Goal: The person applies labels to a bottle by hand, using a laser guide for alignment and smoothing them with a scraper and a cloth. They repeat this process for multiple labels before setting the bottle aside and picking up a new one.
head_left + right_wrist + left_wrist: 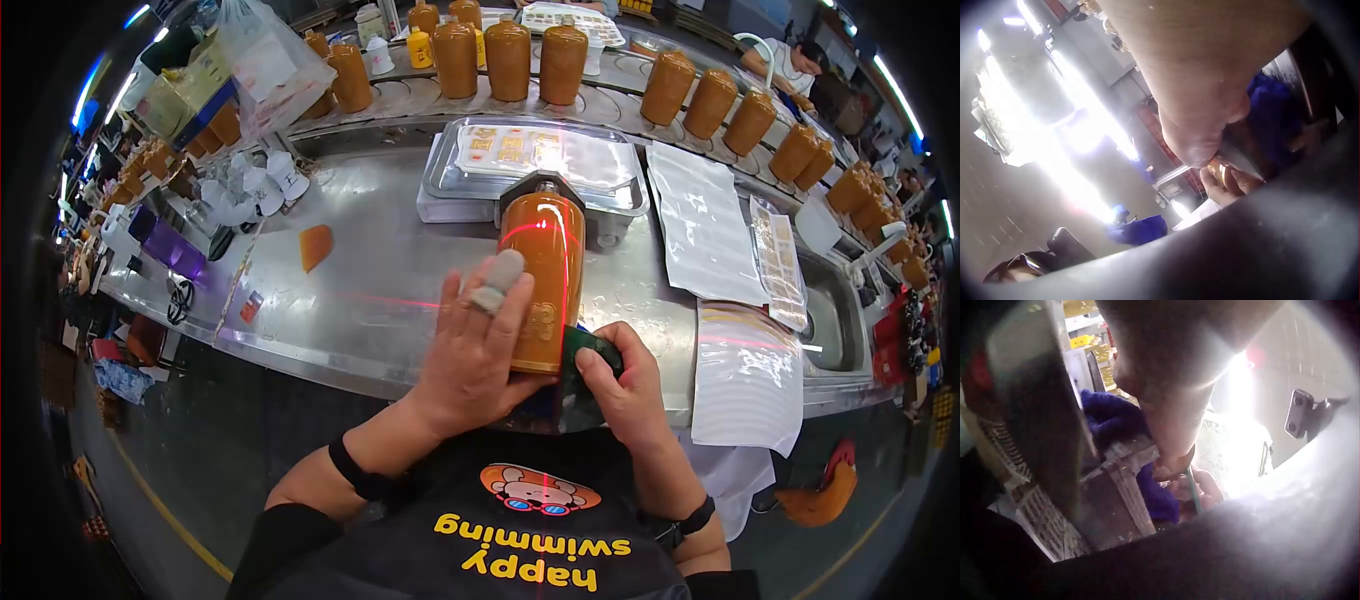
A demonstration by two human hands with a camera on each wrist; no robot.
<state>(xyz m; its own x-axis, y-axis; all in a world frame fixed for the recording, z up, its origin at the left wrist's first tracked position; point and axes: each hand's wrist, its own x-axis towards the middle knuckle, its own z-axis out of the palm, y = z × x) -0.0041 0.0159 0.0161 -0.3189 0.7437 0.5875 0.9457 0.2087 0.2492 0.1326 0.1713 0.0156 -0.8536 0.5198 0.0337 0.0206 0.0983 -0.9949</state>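
A glossy brown bottle [543, 235] lies with its neck pointing away from me and its base toward my body. Around its shoulder stands a dark angular frame [540, 182]. My left hand [470, 355] holds the bottle from the left, fingers along its side near the raised emblem, with pale covers on some fingertips. My right hand [632, 385] pinches a dark green flat piece [580, 385] between thumb and fingers, right beside the bottle's lower right side. A blue cloth [1113, 419] shows below the hands in the left wrist view.
Behind the bottle, a clear plastic tray [440, 185] carries a label sheet [510, 145]. White sheets [705, 220] lie to the right, by a sink [835, 315]. Several brown bottles [508, 62] line the conveyor. An orange scrap [315, 245] and purple bottle [170, 245] are left.
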